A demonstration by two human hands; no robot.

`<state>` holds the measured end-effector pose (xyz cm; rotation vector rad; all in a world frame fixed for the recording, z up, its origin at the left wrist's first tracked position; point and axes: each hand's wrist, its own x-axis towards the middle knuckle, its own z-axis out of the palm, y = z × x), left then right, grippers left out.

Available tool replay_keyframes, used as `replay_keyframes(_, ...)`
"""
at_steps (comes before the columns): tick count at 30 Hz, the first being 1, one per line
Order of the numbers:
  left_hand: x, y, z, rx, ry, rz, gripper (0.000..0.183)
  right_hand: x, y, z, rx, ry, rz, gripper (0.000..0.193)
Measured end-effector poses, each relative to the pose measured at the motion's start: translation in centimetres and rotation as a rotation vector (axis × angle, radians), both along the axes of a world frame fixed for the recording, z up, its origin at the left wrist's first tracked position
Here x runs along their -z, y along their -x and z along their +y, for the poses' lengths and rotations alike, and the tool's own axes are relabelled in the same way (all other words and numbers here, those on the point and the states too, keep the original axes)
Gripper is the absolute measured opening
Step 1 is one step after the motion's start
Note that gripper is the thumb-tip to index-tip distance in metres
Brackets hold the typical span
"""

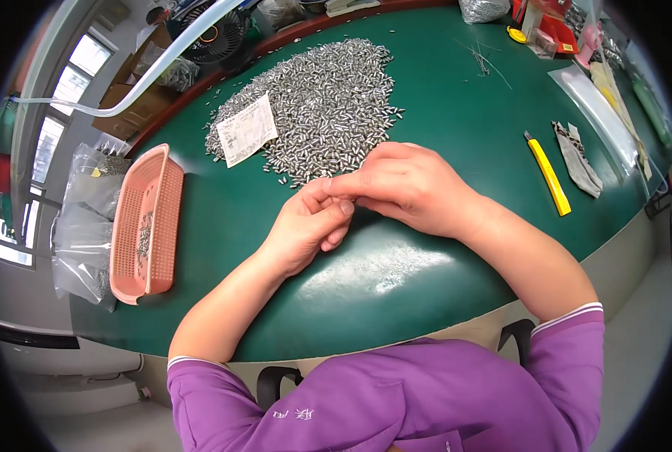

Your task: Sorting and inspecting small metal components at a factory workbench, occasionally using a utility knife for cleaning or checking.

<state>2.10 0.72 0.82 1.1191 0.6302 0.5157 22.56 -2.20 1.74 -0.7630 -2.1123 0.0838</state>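
Observation:
A wide heap of small silvery metal cylinders (328, 98) covers the far middle of the green table, with a printed paper slip (247, 131) lying on its left side. Just in front of the heap my two hands meet. The fingers of my left hand (309, 222) are curled, thumb pressed toward the fingertips. My right hand (411, 188) comes in from the right with its fingers bent, its fingertips touching those of the left. Whatever is pinched between them is too small or hidden to make out.
On the left stands a pink plastic basket (171, 218) with some small metal pieces in it, beside clear plastic bags (87, 233). A yellow utility knife (550, 177) and a grey cloth piece (577, 162) lie at the right. Thin wires (483, 62) and a black fan (214, 34) are farther back.

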Motion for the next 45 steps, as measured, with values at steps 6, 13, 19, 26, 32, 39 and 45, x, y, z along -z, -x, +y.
replay_keyframes(6, -0.1, 0.3, 0.1, -0.016, 0.084, -0.032, 0.012, 0.3, -0.3, 0.7, 0.150, 0.079, 0.066, 0.030)
replay_keyframes(13, 0.3, 0.6, 0.5, 0.001, 0.168, -0.146, 0.017, 1.0, -1.0, 0.9, 0.262, 0.231, -0.068, 0.017)
replay_keyframes(19, 0.6, 0.6, 0.5, 0.018, 0.161, -0.178, 0.017, 1.5, -0.6, 0.6, 0.191, 0.226, -0.156, 0.011)
replay_keyframes(26, 0.7, 0.6, 0.5, 0.015, 0.142, -0.156, 0.014, 1.6, -0.5, 0.4, 0.216, 0.266, -0.177, 0.010)
replay_keyframes(32, 0.9, 0.8, 0.8, 0.043, 0.196, -0.238, 0.011, 1.2, -0.5, 0.1, 0.223, 0.313, -0.219, 0.008)
replay_keyframes(39, 0.9, 0.7, 0.6, 0.023, 0.181, -0.210, 0.010, 0.7, -0.6, -0.1, 0.210, 0.282, -0.314, 0.009)
replay_keyframes(45, 0.2, 0.2, 0.4, 0.001, 0.161, -0.103, 0.016, 0.2, -0.3, 0.3, 0.169, 0.226, -0.018, 0.011)
